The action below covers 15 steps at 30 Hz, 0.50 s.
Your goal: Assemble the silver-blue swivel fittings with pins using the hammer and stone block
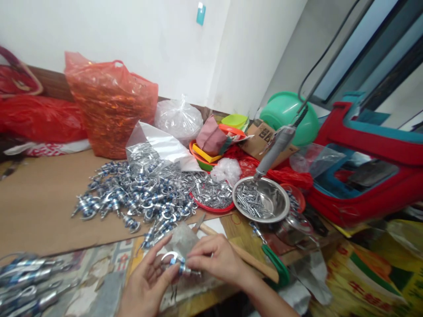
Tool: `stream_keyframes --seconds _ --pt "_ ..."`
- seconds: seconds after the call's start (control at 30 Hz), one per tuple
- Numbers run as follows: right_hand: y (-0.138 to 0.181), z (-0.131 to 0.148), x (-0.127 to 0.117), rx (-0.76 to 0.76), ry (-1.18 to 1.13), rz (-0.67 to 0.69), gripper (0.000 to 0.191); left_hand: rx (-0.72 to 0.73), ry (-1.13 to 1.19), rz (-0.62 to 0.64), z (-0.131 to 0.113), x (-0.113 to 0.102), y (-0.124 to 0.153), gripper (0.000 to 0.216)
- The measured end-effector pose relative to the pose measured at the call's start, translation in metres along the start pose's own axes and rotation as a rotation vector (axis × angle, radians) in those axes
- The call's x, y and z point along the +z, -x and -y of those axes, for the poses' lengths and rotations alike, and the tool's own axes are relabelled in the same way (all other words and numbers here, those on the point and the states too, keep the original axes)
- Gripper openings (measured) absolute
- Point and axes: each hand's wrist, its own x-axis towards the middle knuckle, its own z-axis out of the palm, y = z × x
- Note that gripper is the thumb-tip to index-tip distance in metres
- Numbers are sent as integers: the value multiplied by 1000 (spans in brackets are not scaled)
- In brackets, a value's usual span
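Low in the middle of the head view, a small silver metal fitting (176, 260) with blue bands and a curved hook sits between my two hands. My left hand (148, 275) grips its hooked end between thumb and fingers. From the other side, the fingertips of my right hand (218, 259) pinch near its thin pin end. Just behind it lies a greyish block (181, 237) with a blurred outline. A wooden handle (253, 257) runs beneath my right wrist. Beyond my hands spreads a large pile of similar fittings (142, 193).
Right of the pile are a red tray (214, 208) of small metal pieces and a steel bowl (284, 207) of metal pins. A grey electric screwdriver (276, 149) hangs over the bowl. More fittings (29, 281) lie front left. An orange bag (112, 105) stands behind.
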Motion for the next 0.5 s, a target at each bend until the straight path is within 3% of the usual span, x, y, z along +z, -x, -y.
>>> stream_keyframes --seconds 0.07,0.17,0.3,0.4,0.5 --pt "-26 -21 -16 130 305 -91 15 -11 17 15 0 1 -1 70" --pt "-68 -58 -37 260 489 -183 20 -10 14 9 -1 3 -2 72" --pt "-98 -90 -40 349 566 -120 19 -28 8 35 -1 2 -7 74" --pt "-100 -99 -38 353 541 -119 25 -61 31 66 0 -2 -13 79" --pt "-94 -102 -44 347 457 -189 13 -79 48 54 -1 -6 -17 85"
